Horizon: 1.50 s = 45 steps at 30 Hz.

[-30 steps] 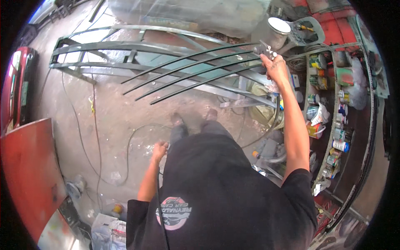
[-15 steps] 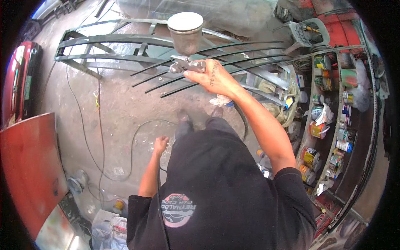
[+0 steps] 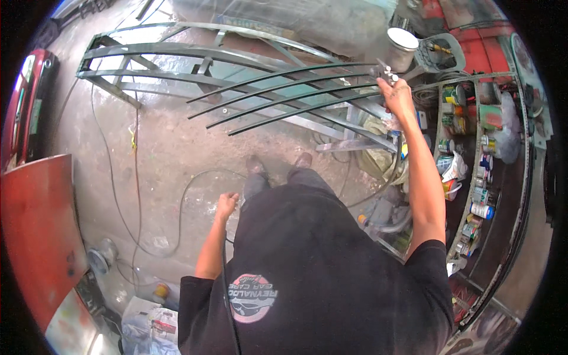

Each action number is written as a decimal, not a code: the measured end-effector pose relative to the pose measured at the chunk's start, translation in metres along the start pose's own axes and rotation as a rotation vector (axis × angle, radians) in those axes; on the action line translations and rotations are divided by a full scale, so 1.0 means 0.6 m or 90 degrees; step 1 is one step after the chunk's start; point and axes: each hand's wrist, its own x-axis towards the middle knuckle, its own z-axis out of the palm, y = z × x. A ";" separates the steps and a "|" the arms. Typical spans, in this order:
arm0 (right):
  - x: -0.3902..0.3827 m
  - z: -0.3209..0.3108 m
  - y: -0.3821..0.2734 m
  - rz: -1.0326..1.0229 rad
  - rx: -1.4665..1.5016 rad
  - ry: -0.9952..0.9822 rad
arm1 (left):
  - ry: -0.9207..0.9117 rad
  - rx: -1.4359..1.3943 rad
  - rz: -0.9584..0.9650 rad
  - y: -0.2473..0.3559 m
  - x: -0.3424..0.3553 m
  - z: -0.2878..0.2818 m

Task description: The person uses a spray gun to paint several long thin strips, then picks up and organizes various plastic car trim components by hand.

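My right hand is wrapped round the handle of a spray gun at the upper right. A grey cup with a white lid sits on top of the gun. From below the hand a dark hose curves down toward the floor. The gun's front is by the right ends of several thin dark strips, which lie side by side across a metal frame. My left hand hangs low beside my body, fingers curled closed, with nothing visible in it.
Shelves with paint cans line the right side. A grey plastic chair stands behind the gun. Long hoses trail over the floor at left. A red panel and a red car part stand at far left.
My right hand has carried the spray gun rightward along the strips, from their middle to their right ends. My left hand has stayed almost in place.
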 end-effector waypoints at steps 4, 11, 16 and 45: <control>-0.022 0.024 -0.038 -0.029 -0.014 -0.028 | 0.013 0.007 0.000 -0.009 -0.009 -0.001; -0.107 0.163 -0.198 -0.289 0.149 -0.141 | 0.077 0.060 0.067 -0.032 -0.005 -0.029; -0.154 0.251 -0.333 -0.357 0.149 -0.313 | 0.114 -0.001 0.078 -0.040 -0.050 -0.043; -0.045 -0.055 0.110 0.031 0.021 0.022 | -0.028 0.137 0.090 0.051 -0.006 0.072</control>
